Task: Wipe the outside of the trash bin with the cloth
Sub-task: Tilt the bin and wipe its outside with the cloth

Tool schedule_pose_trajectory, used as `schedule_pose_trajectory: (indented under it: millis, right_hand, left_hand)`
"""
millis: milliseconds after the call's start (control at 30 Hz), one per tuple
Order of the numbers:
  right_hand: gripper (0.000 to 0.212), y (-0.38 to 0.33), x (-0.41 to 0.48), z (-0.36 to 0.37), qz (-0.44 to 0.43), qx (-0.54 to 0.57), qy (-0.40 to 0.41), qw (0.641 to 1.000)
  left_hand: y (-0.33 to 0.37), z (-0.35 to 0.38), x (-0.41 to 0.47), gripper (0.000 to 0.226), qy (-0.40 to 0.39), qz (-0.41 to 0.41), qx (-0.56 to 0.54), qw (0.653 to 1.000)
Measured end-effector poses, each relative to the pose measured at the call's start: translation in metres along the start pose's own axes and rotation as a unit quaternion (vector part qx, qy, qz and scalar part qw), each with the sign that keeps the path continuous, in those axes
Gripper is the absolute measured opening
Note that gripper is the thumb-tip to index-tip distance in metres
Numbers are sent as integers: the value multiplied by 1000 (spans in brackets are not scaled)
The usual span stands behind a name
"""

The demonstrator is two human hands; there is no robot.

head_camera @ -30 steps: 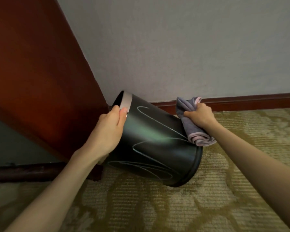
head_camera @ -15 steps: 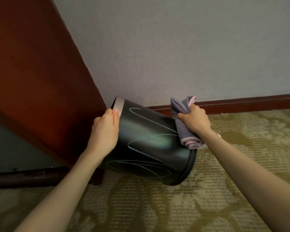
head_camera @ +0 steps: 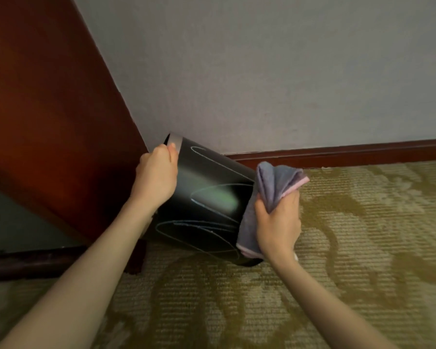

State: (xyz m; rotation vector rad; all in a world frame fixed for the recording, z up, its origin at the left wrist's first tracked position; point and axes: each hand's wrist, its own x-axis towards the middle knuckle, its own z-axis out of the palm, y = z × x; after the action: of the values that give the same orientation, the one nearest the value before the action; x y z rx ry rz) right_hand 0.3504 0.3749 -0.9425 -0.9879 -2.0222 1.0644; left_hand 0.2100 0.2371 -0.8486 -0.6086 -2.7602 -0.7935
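Note:
A black trash bin [head_camera: 207,197] with a grey rim and pale scribbled lines on its side is tipped over, mouth toward the upper left, bottom toward the right. My left hand [head_camera: 156,177] grips its rim. My right hand [head_camera: 278,222] holds a bunched grey cloth [head_camera: 272,187] with a pink edge, pressed against the bin's bottom end. The cloth and hand hide most of the bottom.
The bin hangs in a corner between a red-brown wooden panel [head_camera: 51,122] on the left and a grey wall [head_camera: 262,71] with a dark wooden skirting board [head_camera: 350,153]. Patterned olive carpet [head_camera: 337,260] covers the floor below.
My right hand has slid the cloth from the bin's upper side down over its bottom end. The bin is tipped a little further, with my left hand still on the rim.

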Motion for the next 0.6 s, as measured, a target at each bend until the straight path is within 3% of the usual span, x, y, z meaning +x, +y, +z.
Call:
schedule_pose_trajectory:
  millis: [167, 333, 500, 600]
  right_hand:
    - [69, 0, -24, 6, -38, 11, -15, 999]
    - [47, -1, 8, 0, -60, 51, -30, 996]
    - [26, -10, 61, 3, -48, -30, -64, 996]
    - [25, -13, 86, 7, -28, -75, -106, 991]
  left_hand:
    - [-4, -3, -3, 46, -7, 12, -4, 1000]
    - [-7, -5, -17, 46, 7, 33, -32, 999]
    - [-6, -6, -38, 43, 3, 71, -73, 995]
    - [-3, -8, -47, 40, 6, 93, -86, 992]
